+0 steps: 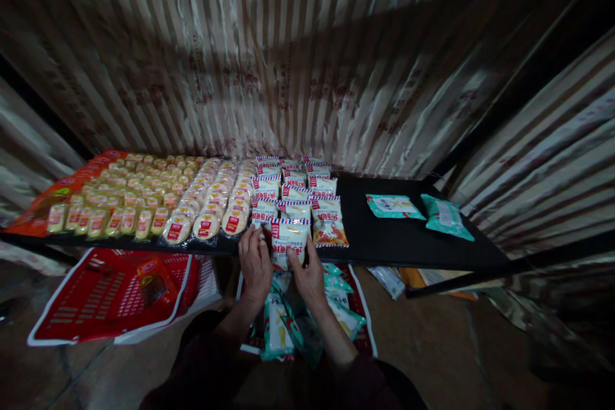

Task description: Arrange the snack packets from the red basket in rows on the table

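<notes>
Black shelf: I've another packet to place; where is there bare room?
The black shelf is bare between the white packets and two teal packets, and in front of those. Its left is crowded with yellow packs and round cakes.

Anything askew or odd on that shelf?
Yes: two teal packets lie at different angles toward the right end of the black shelf, apart from the orderly rows of white packets. No spill or damage stands out.

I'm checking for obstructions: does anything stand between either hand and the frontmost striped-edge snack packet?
Nothing visible: the right hand holds the striped-edge snack packet, and the left hand is close beside it, contact unclear.
</notes>
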Demonstrator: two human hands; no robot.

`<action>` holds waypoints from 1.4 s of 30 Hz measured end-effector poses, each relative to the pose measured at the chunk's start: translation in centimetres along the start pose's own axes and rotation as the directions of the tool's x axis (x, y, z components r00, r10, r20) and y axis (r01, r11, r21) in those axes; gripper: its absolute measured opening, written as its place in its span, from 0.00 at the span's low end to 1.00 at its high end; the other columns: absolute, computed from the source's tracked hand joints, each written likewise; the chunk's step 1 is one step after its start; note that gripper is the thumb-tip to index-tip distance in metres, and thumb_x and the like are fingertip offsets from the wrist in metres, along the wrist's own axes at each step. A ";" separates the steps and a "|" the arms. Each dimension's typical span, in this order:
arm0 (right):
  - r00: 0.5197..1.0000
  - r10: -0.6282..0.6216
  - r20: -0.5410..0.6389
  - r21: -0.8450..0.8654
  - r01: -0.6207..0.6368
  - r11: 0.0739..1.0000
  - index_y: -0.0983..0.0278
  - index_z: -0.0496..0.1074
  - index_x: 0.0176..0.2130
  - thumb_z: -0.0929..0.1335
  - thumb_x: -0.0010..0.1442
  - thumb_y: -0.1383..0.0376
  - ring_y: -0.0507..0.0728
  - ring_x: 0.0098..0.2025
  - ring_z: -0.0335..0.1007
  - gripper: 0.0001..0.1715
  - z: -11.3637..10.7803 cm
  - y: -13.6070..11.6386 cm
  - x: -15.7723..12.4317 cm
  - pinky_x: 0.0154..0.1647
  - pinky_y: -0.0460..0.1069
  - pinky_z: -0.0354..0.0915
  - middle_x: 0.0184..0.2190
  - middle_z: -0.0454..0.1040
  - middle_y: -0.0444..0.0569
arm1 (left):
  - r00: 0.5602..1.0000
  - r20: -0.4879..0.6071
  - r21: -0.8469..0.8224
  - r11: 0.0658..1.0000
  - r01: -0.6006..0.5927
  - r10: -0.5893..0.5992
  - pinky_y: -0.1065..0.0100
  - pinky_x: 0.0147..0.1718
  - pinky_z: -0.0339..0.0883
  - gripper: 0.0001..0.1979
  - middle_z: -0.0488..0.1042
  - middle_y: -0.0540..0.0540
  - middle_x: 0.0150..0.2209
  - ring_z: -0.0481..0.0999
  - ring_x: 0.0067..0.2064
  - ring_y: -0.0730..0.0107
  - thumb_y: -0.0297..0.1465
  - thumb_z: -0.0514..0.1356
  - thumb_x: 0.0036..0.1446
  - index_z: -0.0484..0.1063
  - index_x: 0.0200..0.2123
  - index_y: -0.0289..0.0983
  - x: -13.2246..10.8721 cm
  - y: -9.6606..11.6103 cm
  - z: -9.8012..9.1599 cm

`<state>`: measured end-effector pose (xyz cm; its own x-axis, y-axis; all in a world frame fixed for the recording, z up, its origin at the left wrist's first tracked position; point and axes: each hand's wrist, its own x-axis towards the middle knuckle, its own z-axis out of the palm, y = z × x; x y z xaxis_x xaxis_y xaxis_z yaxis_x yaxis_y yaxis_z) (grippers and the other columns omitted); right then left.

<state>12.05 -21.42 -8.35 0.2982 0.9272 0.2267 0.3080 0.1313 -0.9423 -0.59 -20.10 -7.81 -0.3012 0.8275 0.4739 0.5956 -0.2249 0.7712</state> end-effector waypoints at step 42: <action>0.997 -0.039 0.068 -0.232 0.054 0.971 0.68 0.63 0.56 0.62 0.60 0.53 0.63 0.46 0.74 0.30 6.5 -2.0 0.3 0.45 0.55 0.69 0.47 0.75 0.59 | 0.989 0.080 -0.010 0.992 0.129 -0.128 0.54 0.59 0.58 0.27 0.67 0.31 0.57 0.63 0.61 0.56 0.41 0.49 0.61 0.60 0.58 0.30 3.0 -1.7 -1.4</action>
<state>5.61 -19.15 -8.03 0.2242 0.9429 0.2464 0.5246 0.0963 -0.8459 -3.54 -17.98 -7.07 -0.3145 0.8878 0.3360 0.5440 -0.1216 0.8303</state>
